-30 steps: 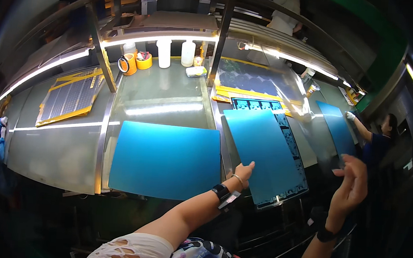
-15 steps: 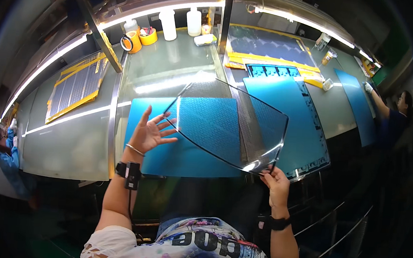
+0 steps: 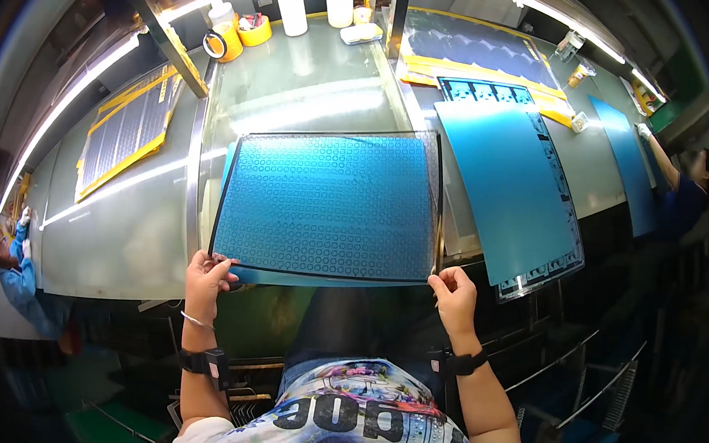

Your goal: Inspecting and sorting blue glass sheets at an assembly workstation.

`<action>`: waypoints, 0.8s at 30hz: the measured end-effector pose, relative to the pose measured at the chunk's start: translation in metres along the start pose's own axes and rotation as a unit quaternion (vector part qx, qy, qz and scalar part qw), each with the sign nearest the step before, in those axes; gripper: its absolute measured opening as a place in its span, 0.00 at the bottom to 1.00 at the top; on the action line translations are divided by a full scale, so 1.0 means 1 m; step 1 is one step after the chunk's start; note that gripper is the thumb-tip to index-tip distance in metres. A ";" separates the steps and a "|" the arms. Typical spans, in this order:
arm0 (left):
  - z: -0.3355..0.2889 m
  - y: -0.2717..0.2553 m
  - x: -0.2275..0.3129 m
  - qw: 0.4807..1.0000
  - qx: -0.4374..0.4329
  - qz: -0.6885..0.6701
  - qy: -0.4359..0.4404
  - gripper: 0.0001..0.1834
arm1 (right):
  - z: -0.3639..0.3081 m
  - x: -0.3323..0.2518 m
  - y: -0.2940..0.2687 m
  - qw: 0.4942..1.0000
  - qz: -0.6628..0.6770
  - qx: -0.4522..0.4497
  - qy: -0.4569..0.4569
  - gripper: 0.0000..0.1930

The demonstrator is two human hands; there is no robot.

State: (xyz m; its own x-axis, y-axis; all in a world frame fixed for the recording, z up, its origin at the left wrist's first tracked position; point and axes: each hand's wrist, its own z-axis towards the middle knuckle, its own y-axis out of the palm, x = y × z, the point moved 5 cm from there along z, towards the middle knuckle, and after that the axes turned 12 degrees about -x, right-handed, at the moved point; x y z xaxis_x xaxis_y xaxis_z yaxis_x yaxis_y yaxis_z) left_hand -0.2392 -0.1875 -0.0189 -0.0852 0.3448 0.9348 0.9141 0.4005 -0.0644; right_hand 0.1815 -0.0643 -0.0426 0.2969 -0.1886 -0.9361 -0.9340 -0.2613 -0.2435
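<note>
A clear, dark-edged rectangular sheet [image 3: 327, 204] with rows of small ring marks spans the space between my hands. My left hand [image 3: 207, 281] pinches its near left corner. At the near right corner, the fingers and thumb of my right hand [image 3: 454, 299] are closed on it. Beneath lies a blue sheet [image 3: 334, 283], showing mainly along the near edge and at the left; whether the two touch I cannot tell. To the right, another blue sheet [image 3: 498, 190] rests on a panel with a dark printed border [image 3: 565, 206].
Yellow-taped panels lie at the left [image 3: 129, 130] and far right [image 3: 479, 46]. White bottles [image 3: 292, 8] and orange tape rolls [image 3: 227, 43] stand at the back. A metal post [image 3: 399, 17] rises behind. Co-workers sit at left [image 3: 15, 258] and right [image 3: 685, 189].
My left hand, open beside the sheet before, now grips its near left corner. The clear sheet has turned from slanted to roughly square with me, over the blue sheet.
</note>
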 end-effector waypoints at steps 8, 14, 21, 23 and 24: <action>-0.011 -0.016 -0.023 0.994 0.085 -0.074 0.007 0.05 | 0.006 0.000 0.003 0.996 -0.088 0.007 -0.020 0.09; -0.008 -0.021 -0.027 0.994 0.101 -0.003 0.050 0.04 | 0.008 0.003 0.004 0.997 -0.075 -0.007 -0.008 0.08; -0.010 -0.023 -0.027 0.995 0.087 -0.001 0.042 0.04 | 0.010 0.003 0.007 0.997 -0.058 -0.029 -0.028 0.09; -0.010 -0.023 -0.026 0.996 0.084 -0.008 0.040 0.03 | 0.011 0.005 0.006 0.997 -0.054 -0.038 -0.032 0.09; -0.010 -0.022 -0.025 0.996 0.079 -0.016 0.039 0.03 | 0.011 0.005 0.006 0.997 -0.050 -0.045 -0.034 0.09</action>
State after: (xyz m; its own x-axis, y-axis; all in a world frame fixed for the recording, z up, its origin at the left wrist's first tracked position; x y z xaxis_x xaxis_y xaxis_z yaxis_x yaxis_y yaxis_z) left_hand -0.2532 -0.2137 -0.0374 -0.0778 0.2655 0.9610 0.8374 0.5405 -0.0816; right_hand 0.1755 -0.0561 -0.0518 0.3712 -0.0929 -0.9239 -0.8778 -0.3596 -0.3165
